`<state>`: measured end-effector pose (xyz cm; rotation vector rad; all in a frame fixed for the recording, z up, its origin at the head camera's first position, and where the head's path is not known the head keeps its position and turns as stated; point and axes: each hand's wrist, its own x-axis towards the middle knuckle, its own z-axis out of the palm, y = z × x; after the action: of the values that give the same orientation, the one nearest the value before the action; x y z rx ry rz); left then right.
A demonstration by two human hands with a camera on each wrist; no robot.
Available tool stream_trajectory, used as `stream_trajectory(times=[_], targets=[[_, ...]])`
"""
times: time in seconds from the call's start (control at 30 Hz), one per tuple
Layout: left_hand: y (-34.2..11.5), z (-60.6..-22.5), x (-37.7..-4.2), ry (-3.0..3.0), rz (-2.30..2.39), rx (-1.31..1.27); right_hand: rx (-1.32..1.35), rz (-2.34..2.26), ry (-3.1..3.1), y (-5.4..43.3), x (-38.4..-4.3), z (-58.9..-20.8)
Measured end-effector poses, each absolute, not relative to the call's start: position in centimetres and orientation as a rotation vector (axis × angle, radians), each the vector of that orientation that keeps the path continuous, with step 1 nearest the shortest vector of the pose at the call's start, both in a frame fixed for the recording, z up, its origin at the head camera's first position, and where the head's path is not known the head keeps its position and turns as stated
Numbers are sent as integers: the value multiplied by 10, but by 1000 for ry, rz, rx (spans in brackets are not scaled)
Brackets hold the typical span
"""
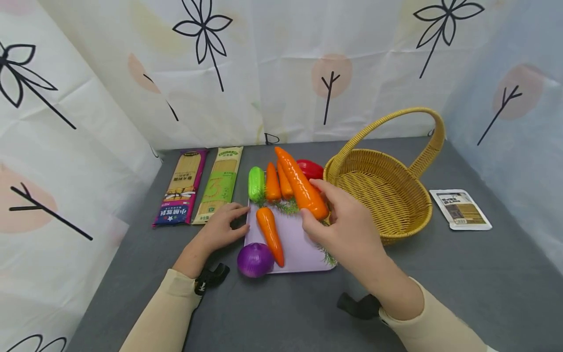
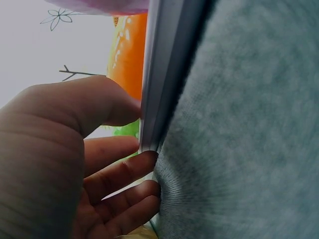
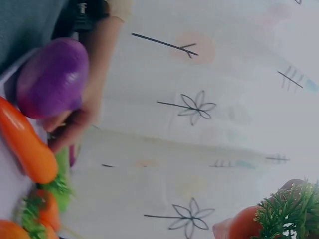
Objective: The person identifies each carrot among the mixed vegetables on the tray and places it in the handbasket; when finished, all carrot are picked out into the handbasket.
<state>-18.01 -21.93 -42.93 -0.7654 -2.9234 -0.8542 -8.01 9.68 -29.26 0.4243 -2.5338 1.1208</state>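
My right hand (image 1: 352,230) grips a large orange carrot (image 1: 299,183) near its thick leafy end, its tip pointing away from me. In the right wrist view, the carrot's green leaves (image 3: 291,214) show at the lower right. My left hand (image 1: 222,227) touches the left edge of a pale purple cutting board (image 1: 303,249); the left wrist view has its thumb and fingertips at the board's side (image 2: 162,69). Another carrot (image 1: 270,234) lies on the board next to a purple onion (image 1: 255,260) at the near left corner. Two smaller carrots (image 1: 272,183) lie at the far end.
A green vegetable (image 1: 256,183) and a red one (image 1: 310,169) lie at the board's far end. Right of it stands a yellow wicker basket (image 1: 406,220) with a tall handle. Two noodle packs (image 1: 182,186) lie left, and a white sachet (image 1: 459,210) far right.
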Motion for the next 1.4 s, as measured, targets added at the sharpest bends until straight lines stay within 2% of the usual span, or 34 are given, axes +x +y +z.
stream_trajectory(times=[0.33, 0.53, 0.8, 1.4], targets=[[-220, -428, -181, -2940, -850, -755, 356, 1290, -2302, 137, -71, -264], [-220, -429, -181, -2931, -848, -764, 214, 1380, -2242, 160, -68, -253], [-221, -431, -181, -2923, -873, -762, -9, 1377, -2302, 194, -76, -247], [-220, -433, -182, -2910, -846, -762, -244, 1283, -2358, 257, -73, -241]])
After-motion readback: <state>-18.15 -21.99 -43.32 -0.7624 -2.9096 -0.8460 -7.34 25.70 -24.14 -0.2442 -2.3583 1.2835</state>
